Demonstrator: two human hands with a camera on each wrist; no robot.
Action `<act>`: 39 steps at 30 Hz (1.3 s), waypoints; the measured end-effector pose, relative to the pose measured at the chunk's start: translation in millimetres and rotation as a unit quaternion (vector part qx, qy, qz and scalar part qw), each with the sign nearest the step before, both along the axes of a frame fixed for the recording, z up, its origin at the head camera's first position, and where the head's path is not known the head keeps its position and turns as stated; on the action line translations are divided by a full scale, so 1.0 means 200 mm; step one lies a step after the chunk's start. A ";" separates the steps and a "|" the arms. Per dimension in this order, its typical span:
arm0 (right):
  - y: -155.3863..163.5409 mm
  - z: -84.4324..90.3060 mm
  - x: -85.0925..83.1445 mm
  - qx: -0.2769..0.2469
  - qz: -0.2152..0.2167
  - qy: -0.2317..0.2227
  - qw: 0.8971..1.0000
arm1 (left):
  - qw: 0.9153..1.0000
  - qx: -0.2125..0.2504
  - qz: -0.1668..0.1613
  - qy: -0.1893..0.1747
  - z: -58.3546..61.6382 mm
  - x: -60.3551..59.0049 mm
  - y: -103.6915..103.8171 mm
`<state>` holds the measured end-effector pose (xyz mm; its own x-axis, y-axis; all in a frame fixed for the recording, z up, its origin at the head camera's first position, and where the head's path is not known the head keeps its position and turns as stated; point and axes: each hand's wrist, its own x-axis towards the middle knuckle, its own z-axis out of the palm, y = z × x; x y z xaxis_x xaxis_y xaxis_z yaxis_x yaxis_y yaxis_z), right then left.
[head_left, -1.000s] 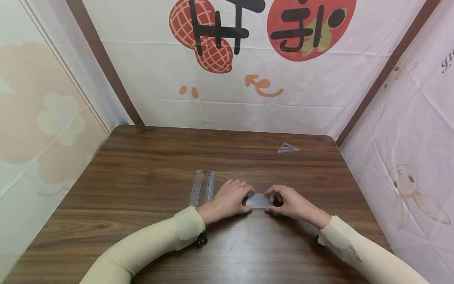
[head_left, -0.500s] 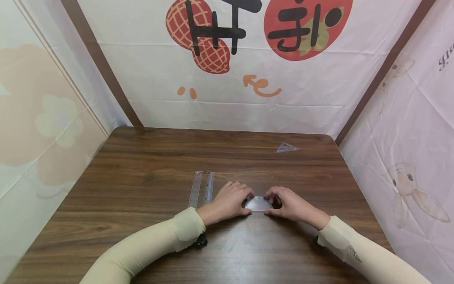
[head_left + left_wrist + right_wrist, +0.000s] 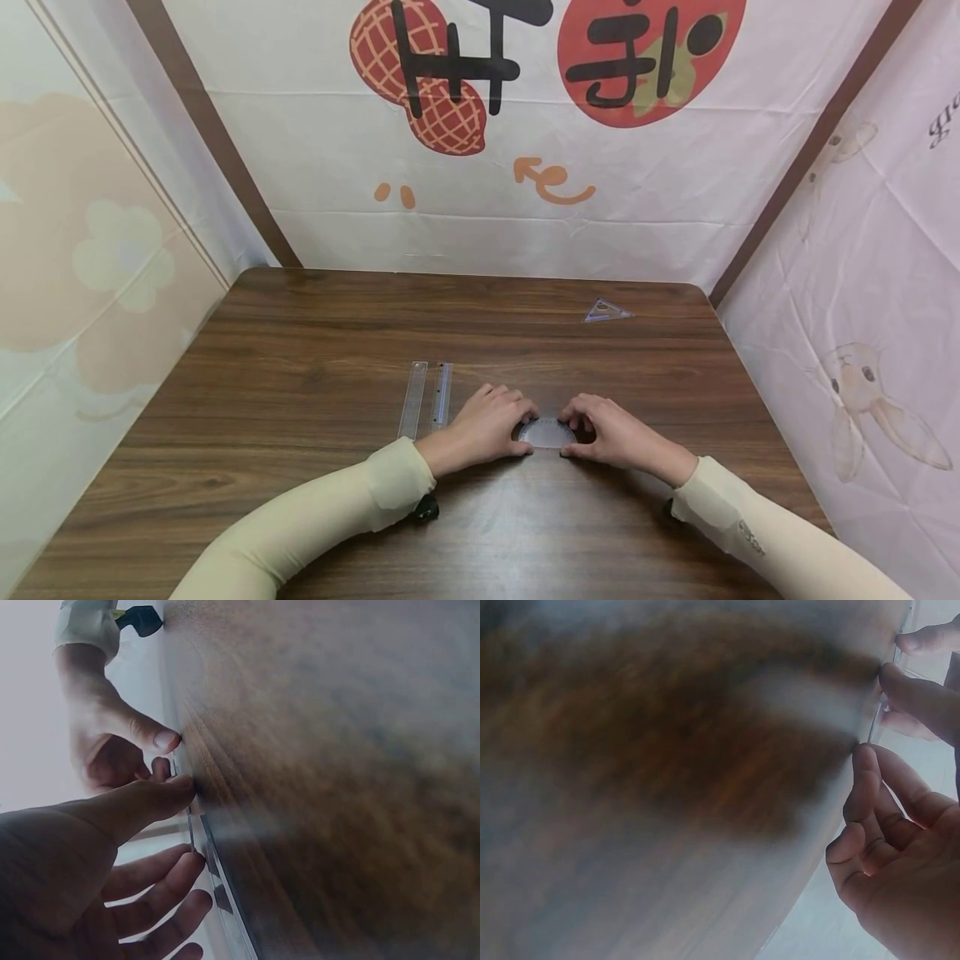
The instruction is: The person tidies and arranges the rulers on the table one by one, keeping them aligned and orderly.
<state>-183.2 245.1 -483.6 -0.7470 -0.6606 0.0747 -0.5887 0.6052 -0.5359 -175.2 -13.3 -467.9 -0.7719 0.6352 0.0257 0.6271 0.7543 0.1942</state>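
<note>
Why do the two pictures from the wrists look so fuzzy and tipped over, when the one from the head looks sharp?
Head view: sharp and evenly lit, with the walls bent by a wide lens. Left wrist view: the table is a dark brown blur beside the left hand, and the scene is turned sideways. Right wrist view: blurrier still, only the right hand is clear.

Dark wood-grain table (image 3: 300,350) with a soft sheen, clear glossy plastic protractor (image 3: 546,432), two transparent plastic rulers (image 3: 427,396) at its nine o'clock, clear plastic set square (image 3: 606,312), creased matt printed cloth backdrop (image 3: 480,217), smooth cream fabric sleeves (image 3: 330,517)
</note>
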 end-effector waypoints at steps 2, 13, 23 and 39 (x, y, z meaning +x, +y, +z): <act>0.00 0.00 0.00 0.001 0.001 0.000 1.000 | 1.000 -0.001 -0.002 0.001 0.00 0.00 0.00; 0.00 0.01 0.01 0.000 0.005 -0.001 1.000 | 1.000 -0.011 -0.008 0.003 0.00 0.00 0.00; 0.00 0.02 0.01 0.001 0.009 0.007 1.000 | 1.000 -0.006 -0.007 0.003 0.00 0.00 0.00; -0.01 0.02 0.02 -0.002 0.009 0.002 1.000 | 1.000 -0.017 -0.012 0.003 0.01 0.00 0.00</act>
